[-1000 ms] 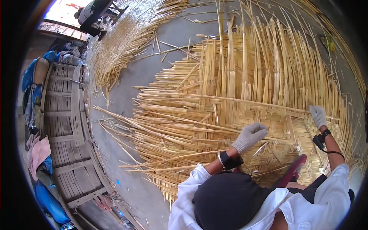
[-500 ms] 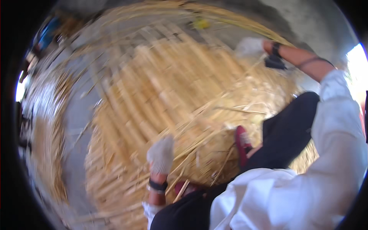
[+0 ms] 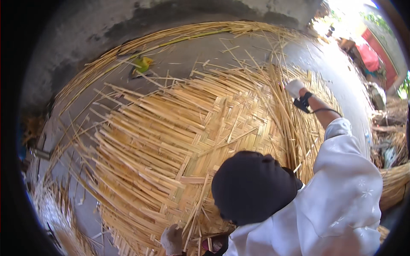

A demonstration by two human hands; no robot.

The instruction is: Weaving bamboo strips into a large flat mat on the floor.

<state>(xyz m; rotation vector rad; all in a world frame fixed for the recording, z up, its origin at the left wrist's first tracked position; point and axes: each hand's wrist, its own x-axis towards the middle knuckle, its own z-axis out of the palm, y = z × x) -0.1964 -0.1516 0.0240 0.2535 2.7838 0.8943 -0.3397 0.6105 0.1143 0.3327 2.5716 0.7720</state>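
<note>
A large, partly woven mat of flat bamboo-like strips [image 3: 232, 117] covers the ground in front of me. Its middle is plaited, while long strip ends fan out unwoven on the left. My right hand [image 3: 294, 88], in a white glove, reaches to the far right, at a loose bundle of long strips [image 3: 287, 128] lying over the mat. Its fingers look curled; what they hold is unclear. My left hand [image 3: 171, 240], also gloved, is low at the near edge, beside several loose strips [image 3: 197, 222]. Its fingers are only partly visible.
My dark-trousered knee [image 3: 256, 187] hides part of the mat. Long strips [image 3: 179, 38] lie along the grey wall [image 3: 85, 42], near a green and yellow object [image 3: 142, 64]. More strips [image 3: 60, 217] lie at the near left. Bundled material [image 3: 393, 181] stands at the right.
The view has turned and sharpened, bringing the wall and the right side into sight. My right hand is now at the loose strips; my left hand shows lower, by the near edge.
</note>
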